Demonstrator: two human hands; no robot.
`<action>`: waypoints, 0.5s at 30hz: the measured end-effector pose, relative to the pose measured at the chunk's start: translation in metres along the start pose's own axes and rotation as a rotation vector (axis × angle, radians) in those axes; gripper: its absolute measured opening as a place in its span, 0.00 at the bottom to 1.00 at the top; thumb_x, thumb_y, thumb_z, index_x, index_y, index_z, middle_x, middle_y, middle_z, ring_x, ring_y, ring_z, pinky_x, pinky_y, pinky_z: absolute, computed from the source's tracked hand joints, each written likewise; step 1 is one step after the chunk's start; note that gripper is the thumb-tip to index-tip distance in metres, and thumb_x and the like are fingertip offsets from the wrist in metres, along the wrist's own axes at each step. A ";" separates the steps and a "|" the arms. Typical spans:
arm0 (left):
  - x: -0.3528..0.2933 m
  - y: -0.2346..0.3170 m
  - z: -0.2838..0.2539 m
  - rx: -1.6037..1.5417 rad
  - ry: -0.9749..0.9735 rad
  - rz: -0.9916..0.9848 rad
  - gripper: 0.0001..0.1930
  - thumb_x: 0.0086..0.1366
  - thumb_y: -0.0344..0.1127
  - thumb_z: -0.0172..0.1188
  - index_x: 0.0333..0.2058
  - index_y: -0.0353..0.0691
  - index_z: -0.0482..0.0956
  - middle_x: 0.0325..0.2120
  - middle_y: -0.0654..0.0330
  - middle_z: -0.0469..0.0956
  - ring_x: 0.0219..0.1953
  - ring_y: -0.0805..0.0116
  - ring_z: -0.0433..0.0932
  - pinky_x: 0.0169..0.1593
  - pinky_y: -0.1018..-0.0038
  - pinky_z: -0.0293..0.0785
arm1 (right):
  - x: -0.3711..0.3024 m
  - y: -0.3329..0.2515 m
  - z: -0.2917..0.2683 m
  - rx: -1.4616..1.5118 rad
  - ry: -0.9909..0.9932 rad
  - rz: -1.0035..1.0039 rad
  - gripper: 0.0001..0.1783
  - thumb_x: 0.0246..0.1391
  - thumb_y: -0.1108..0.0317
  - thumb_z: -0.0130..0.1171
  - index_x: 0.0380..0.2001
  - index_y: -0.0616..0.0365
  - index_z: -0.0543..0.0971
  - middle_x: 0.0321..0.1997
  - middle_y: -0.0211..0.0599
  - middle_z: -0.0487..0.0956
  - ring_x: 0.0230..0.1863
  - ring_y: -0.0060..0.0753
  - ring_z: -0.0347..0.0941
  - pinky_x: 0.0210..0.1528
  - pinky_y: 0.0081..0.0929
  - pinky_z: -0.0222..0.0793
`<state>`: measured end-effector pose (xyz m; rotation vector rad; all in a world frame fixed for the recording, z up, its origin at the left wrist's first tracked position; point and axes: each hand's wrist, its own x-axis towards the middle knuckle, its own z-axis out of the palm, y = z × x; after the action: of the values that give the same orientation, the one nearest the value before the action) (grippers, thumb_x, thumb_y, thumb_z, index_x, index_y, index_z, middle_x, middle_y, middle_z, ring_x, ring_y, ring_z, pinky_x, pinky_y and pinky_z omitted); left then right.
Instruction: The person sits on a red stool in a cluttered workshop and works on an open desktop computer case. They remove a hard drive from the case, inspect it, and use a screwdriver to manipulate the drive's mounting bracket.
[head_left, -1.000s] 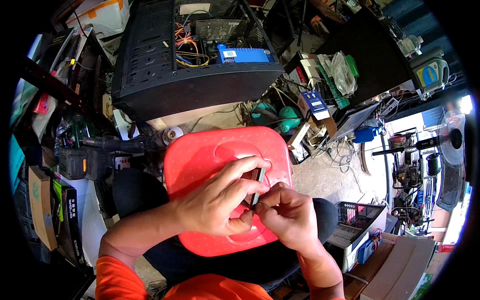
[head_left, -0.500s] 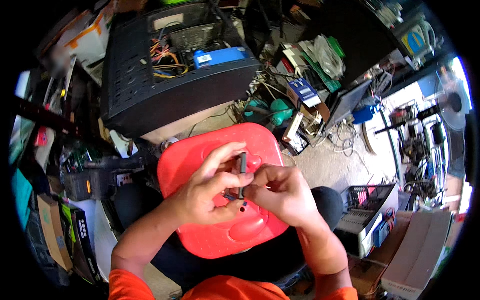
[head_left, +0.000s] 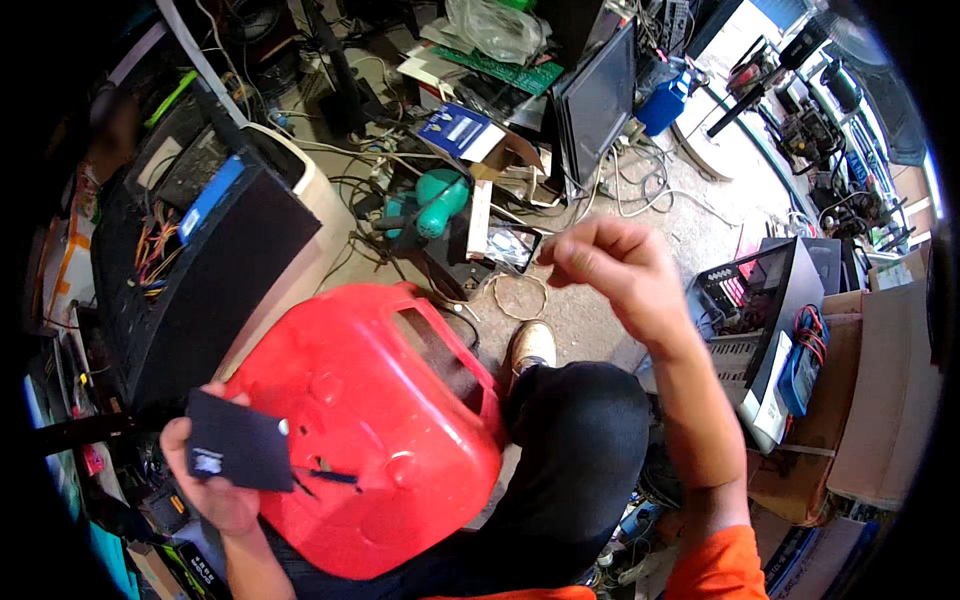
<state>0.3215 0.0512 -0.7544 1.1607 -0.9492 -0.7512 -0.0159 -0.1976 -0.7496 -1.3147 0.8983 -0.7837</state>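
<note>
My left hand [head_left: 215, 490] is closed around the edge of a flat black solid-state drive [head_left: 240, 445], its broad face turned up. The drive hangs over the left side of a red plastic stool [head_left: 360, 520]. On the stool beside the drive lie small dark slim pieces [head_left: 335, 475], too small to name. Off to the right, my right hand [head_left: 620, 275] is raised over the floor. Its thumb and forefinger are pinched together; whatever may be between them is too small to make out.
A black computer case [head_left: 220, 290] with bare wires lies at the left. Ahead are a teal tool [head_left: 440, 200], a blue box [head_left: 460, 130], loose cables and a leaning monitor [head_left: 600, 110]. An open computer case [head_left: 760, 320] stands right, beside cardboard boxes [head_left: 890, 390].
My hands have moved apart from over the stool. The left went left with the drive, now flat side up; the right went right and away. The view has swung right.
</note>
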 end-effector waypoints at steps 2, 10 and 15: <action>0.006 -0.003 -0.006 -0.113 -0.034 -0.046 0.32 0.63 0.47 0.60 0.61 0.46 0.57 0.60 0.41 0.59 0.55 0.49 0.71 0.53 0.59 0.75 | 0.003 0.082 -0.039 -0.109 -0.003 0.224 0.09 0.54 0.69 0.60 0.33 0.64 0.81 0.29 0.32 0.81 0.31 0.20 0.75 0.36 0.21 0.72; 0.032 -0.006 -0.001 -0.211 -0.032 -0.129 0.29 0.71 0.50 0.44 0.66 0.49 0.52 0.62 0.43 0.57 0.56 0.48 0.70 0.53 0.57 0.74 | 0.050 0.374 0.003 -0.778 -0.154 0.311 0.14 0.46 0.63 0.60 0.33 0.60 0.82 0.36 0.50 0.81 0.39 0.53 0.78 0.43 0.43 0.74; 0.028 -0.008 0.001 -0.073 0.073 -0.134 0.29 0.71 0.53 0.39 0.66 0.49 0.51 0.60 0.43 0.60 0.52 0.47 0.73 0.47 0.58 0.79 | 0.074 0.393 0.032 -0.734 0.000 0.532 0.16 0.49 0.58 0.57 0.31 0.61 0.81 0.35 0.57 0.80 0.40 0.57 0.77 0.44 0.45 0.73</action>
<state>0.3328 0.0243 -0.7564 1.1879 -0.7823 -0.8389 0.0393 -0.2071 -1.1470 -1.5797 1.5364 -0.0151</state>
